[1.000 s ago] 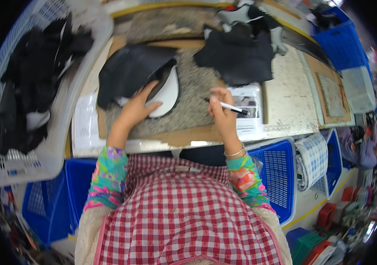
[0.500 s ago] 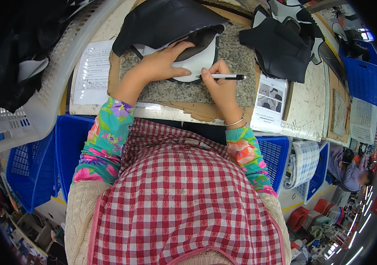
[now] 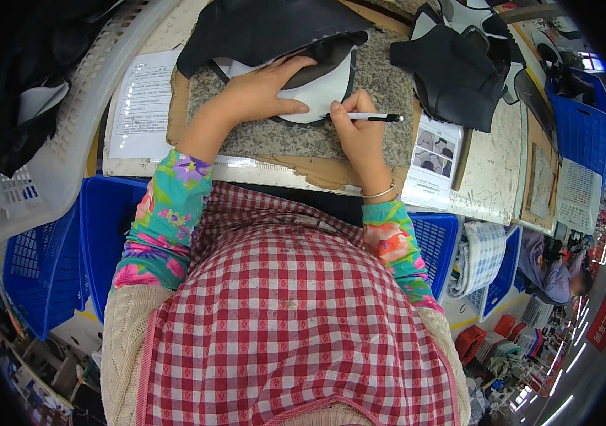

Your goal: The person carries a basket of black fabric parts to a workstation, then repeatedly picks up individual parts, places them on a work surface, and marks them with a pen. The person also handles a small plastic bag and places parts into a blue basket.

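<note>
A black shaped piece with a white lining, perhaps a shoe upper, lies on a speckled stone slab. Its black outer side spreads away toward the far edge. My left hand lies flat over the near part, fingers stretched and thumb apart on the white. Held in my right hand is a white and black pen, pinched between thumb and fingers. The pen's tip is at the right-hand part of the white lining, close to its dark rim. Any mark there is too small to make out.
More black pieces with white lining are piled right of the slab. Printed sheets lie left, with another sheet right. A white plastic basket of black pieces stands far left. Blue crates flank me. Someone sits far right.
The pen tip has shifted slightly right and away from me along the white lining's edge, my right hand moving with it. My left hand stays on the piece. The whole view has shifted slightly.
</note>
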`<act>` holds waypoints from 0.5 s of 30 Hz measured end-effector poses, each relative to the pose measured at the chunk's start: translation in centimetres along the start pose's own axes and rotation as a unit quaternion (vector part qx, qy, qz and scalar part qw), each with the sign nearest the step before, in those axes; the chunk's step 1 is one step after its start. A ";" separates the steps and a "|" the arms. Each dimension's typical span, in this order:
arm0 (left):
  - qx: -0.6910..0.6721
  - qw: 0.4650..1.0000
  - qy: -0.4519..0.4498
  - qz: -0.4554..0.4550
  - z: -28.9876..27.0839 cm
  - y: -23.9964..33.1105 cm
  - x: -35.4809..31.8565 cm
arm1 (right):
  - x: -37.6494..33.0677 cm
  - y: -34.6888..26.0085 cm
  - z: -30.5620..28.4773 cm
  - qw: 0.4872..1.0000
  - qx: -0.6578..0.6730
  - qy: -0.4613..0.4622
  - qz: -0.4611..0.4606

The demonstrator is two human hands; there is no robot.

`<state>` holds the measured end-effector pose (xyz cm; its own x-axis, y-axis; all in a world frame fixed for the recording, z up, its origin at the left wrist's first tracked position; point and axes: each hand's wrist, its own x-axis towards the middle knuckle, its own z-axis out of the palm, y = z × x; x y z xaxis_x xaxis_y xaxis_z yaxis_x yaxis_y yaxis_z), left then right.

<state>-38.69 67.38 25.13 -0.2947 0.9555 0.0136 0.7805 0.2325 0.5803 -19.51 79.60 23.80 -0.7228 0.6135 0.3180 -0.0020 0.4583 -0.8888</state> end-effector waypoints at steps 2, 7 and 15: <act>0.001 1.000 0.004 0.000 0.2 -0.5 0.1 | 0.0 0.1 0.0 1.000 0.000 0.006 -0.002; -0.005 0.996 0.081 0.026 0.4 0.4 -0.8 | -0.1 0.4 -0.3 1.000 0.006 0.020 -0.012; 0.251 0.841 0.445 0.177 -1.3 5.9 -2.9 | -0.5 0.1 -1.9 0.968 0.224 0.070 0.089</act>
<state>-33.96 65.79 29.52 -0.1157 0.5176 0.8477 0.9749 0.2227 -0.0030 -17.88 80.56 24.18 -0.6387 0.7526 0.1605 -0.2082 0.0318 -0.9776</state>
